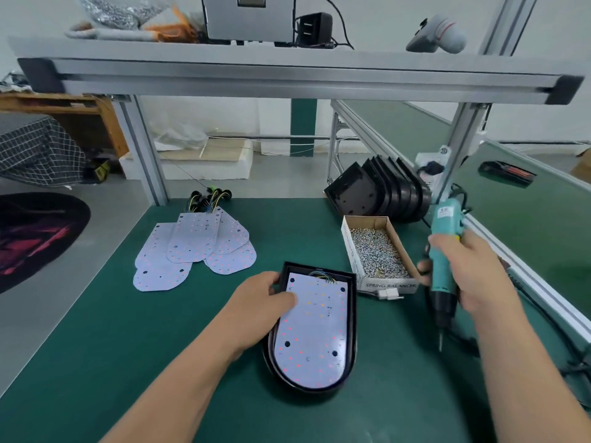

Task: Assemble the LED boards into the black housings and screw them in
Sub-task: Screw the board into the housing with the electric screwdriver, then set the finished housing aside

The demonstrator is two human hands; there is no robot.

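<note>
A black housing (351, 327) lies on the green mat in front of me with a white LED board (315, 330) seated inside it, wires at its far end. My left hand (265, 302) grips the housing's left edge, thumb resting on the board. My right hand (470, 273) grips a teal electric screwdriver (443, 266) upright, bit pointing down, to the right of the housing and above the mat. A cardboard box of screws (377, 251) stands between the housing and the screwdriver.
Several loose LED boards (195, 247) with wire bundles lie fanned at the centre left. A stack of black housings (380, 190) leans behind the screw box. An aluminium frame post (460, 145) and rail run along the right edge. A shelf spans overhead.
</note>
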